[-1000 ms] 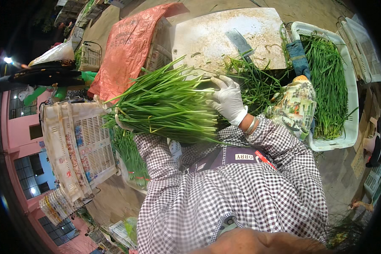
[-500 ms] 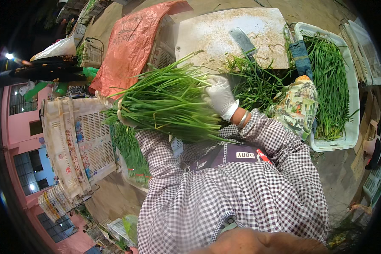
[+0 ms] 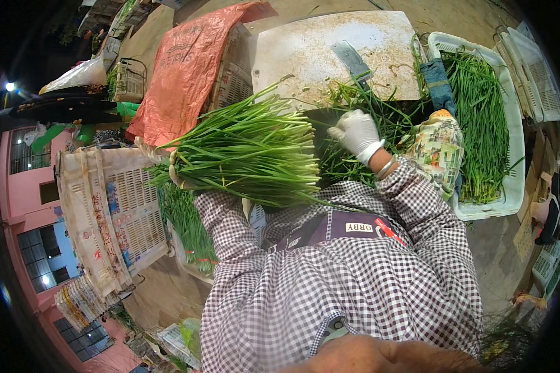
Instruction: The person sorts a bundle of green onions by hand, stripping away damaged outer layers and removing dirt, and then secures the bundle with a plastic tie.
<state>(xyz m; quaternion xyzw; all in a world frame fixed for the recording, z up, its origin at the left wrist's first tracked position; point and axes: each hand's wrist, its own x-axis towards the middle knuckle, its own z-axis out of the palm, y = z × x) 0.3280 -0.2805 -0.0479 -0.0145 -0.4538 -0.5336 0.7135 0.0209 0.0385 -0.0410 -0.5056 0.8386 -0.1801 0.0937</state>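
Observation:
A large bunch of green chives (image 3: 249, 149) lies across in front of my chest, pale cut ends toward the right. My left hand (image 3: 177, 169), gloved, grips it at the leafy left side; most of the hand is hidden by the leaves. My right hand (image 3: 357, 134), in a white glove, is apart from the bunch, just right of its pale ends. Its fingers are curled in; whatever they hold, if anything, does not show. Loose chives (image 3: 392, 118) lie beside and beneath it. Farther off, a cleaver (image 3: 351, 60) rests on a worn white board (image 3: 292, 53).
A white basket (image 3: 515, 149) of chives (image 3: 476, 124) stands at right, by a patterned cloth bundle (image 3: 438, 149). Orange-red sacking (image 3: 186, 68) covers a crate at far left. An upright crate (image 3: 137, 205) stands left, beside more chives (image 3: 190, 217) near my left elbow.
My right hand has moved off the pale ends of the bunch, to the right, and its fingers have curled. My left hand keeps its grip with the bunch nearly in place.

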